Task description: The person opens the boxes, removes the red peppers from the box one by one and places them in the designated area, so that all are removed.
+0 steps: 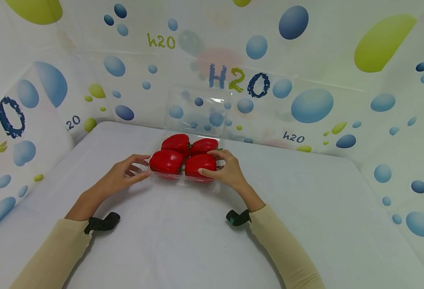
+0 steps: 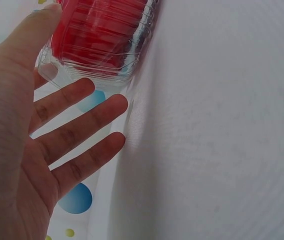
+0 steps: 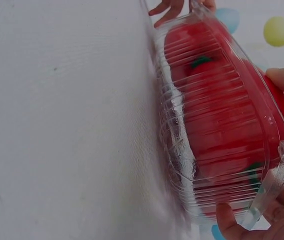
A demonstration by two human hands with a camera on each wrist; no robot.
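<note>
A clear plastic clamshell box (image 1: 183,180) holds several red bell peppers with green stems, and its lid (image 1: 197,110) stands raised at the back. At the front right of the box, my right hand (image 1: 230,170) pinches a bell pepper (image 1: 200,162), thumb on its near side and index finger toward its far side. Other fingers of that hand lie by the box's end in the right wrist view. My left hand (image 1: 123,174) is at the box's left edge, beside the front left bell pepper (image 1: 166,161). Its fingers are spread and loosely extended in the left wrist view.
A white cloth (image 1: 183,241) covers the table. Behind it hangs a white sheet (image 1: 233,120) printed with blue and green spots and "H2O". Dark wrist devices (image 1: 105,222) sit on both arms below the hands.
</note>
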